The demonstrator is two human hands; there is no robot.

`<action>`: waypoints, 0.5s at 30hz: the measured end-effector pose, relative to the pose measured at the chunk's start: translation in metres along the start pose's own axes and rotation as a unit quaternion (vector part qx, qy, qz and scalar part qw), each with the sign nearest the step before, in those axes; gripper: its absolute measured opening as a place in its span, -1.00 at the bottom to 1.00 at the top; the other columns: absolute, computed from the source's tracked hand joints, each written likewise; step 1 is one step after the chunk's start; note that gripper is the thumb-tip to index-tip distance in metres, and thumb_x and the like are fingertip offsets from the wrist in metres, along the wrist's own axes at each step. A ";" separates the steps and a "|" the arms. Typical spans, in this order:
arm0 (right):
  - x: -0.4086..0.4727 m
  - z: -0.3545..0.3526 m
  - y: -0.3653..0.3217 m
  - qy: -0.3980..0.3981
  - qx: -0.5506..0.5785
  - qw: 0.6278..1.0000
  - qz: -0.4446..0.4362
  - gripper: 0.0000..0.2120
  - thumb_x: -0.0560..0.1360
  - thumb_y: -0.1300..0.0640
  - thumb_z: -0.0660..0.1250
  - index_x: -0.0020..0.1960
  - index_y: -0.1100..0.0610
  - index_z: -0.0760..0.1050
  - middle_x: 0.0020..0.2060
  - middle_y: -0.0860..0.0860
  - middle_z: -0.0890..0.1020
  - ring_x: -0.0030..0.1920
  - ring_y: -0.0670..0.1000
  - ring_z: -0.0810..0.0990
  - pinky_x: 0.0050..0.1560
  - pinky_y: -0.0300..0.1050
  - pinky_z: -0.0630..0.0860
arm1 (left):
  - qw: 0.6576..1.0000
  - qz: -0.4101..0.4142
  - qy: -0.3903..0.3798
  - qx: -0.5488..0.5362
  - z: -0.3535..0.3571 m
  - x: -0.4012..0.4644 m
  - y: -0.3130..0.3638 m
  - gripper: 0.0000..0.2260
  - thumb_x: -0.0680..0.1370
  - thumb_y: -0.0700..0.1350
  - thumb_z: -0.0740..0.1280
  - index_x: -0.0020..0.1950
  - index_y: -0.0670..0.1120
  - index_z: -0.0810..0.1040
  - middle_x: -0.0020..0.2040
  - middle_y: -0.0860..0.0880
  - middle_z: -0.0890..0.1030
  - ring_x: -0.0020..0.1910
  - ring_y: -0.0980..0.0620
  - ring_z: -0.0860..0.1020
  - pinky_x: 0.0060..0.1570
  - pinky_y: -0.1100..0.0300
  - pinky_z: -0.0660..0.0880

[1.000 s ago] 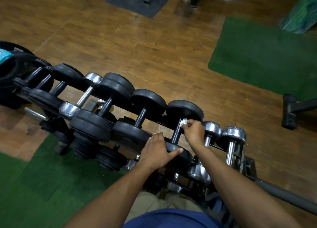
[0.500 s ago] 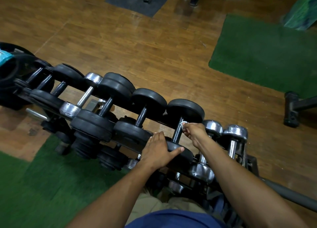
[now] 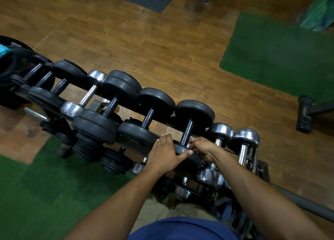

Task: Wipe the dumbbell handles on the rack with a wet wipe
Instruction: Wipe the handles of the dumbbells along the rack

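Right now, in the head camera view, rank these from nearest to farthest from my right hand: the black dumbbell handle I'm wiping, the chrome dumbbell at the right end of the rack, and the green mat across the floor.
1. Black dumbbell handle: touching the right hand at its lower end.
2. Chrome dumbbell: further right on the rack.
3. Green mat: across the floor, upper right.

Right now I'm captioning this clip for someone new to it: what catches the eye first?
Two hands meet at one black dumbbell on the rack's top row: the left hand rests on its near weight, the right hand grips the low end of its handle with a wet wipe. The row of dumbbells runs diagonally across a wooden floor, chrome ones at the right end.
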State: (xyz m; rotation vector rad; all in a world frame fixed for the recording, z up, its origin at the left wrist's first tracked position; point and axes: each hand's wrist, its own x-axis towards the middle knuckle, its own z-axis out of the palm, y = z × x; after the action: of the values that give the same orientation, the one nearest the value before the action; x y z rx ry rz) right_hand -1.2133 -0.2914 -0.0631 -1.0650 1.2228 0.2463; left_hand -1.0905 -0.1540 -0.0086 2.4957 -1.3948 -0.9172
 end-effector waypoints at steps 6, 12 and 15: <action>-0.008 -0.002 -0.002 -0.006 -0.040 0.999 0.005 -0.80 0.45 0.37 0.25 -0.16 0.19 0.63 -0.25 0.21 0.63 -0.22 0.12 0.58 -0.19 -0.06 0.53 | 1.000 0.004 0.001 0.007 0.004 0.002 -0.003 0.08 0.43 0.60 0.11 0.63 -0.20 0.10 0.60 -0.18 0.26 0.61 -0.10 0.18 0.58 -0.03 0.14; -0.007 -0.012 -0.004 0.037 -0.149 0.988 -0.033 -0.83 0.44 0.35 0.39 -0.28 0.14 0.59 -0.37 0.01 0.61 -0.34 -0.07 0.55 -0.34 -0.26 0.47 | 0.999 0.006 0.002 0.036 0.005 0.001 -0.001 0.09 0.44 0.60 0.06 0.66 -0.21 0.02 0.65 -0.19 0.15 0.65 -0.08 0.06 0.61 -0.03 0.05; -0.002 -0.012 -0.001 0.077 -0.162 0.982 -0.055 -0.95 0.36 0.23 0.50 -0.26 0.19 0.65 -0.33 0.04 0.69 -0.23 0.02 0.67 -0.10 -0.09 0.60 | 0.999 0.008 0.002 0.033 0.004 0.002 -0.002 0.09 0.44 0.60 0.07 0.65 -0.20 0.02 0.65 -0.18 0.15 0.65 -0.08 0.06 0.61 -0.04 0.05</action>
State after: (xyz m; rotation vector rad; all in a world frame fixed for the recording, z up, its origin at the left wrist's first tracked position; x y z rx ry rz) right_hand -1.2206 -0.3006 -0.0606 -1.4518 1.2842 0.2875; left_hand -1.0907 -0.1538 -0.0135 2.5287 -1.4659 -0.8755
